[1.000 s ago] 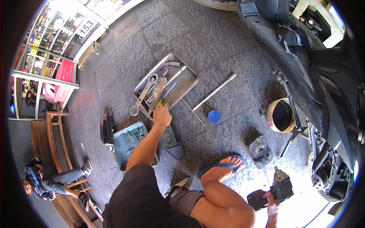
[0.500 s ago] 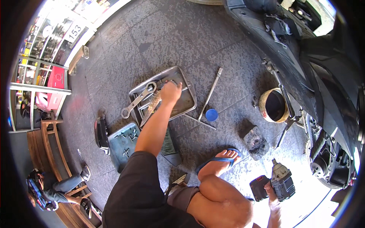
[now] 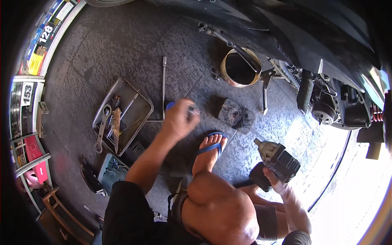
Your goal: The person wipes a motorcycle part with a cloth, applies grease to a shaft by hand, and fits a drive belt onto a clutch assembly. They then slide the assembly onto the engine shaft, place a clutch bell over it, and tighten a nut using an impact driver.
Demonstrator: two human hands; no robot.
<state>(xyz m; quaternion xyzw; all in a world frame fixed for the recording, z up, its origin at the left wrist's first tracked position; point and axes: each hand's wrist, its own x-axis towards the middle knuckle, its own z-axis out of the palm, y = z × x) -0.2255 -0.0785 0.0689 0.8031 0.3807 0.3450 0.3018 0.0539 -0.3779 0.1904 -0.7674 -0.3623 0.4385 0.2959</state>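
My left hand (image 3: 179,119) is closed round a small shiny metal piece, apparently a socket (image 3: 192,110), mostly covered by the fingers, held above the floor right of the metal tray (image 3: 141,118). In my right hand (image 3: 275,179) is a cordless impact wrench (image 3: 279,159), gripped by its handle, its nose pointing to the upper left. A large ring spanner (image 3: 103,130), a worn knife-like tool (image 3: 116,126) and several other tools lie in the tray. Partly behind my left hand, a blue round cap (image 3: 170,105) shows beside a long T-handle wrench (image 3: 164,83).
A motor scooter (image 3: 326,49) stands at the upper right, with a round pan (image 3: 241,69) of dark content beneath it. A dark rough block (image 3: 236,116) lies beyond my sandalled foot (image 3: 208,157). A blue-grey tray (image 3: 112,173) holds small metal parts. Shelves (image 3: 32,110) line the left.
My left hand has left the metal tray and moved to the right with the small metal piece. My right hand still holds the impact wrench. The view has swung toward the scooter.
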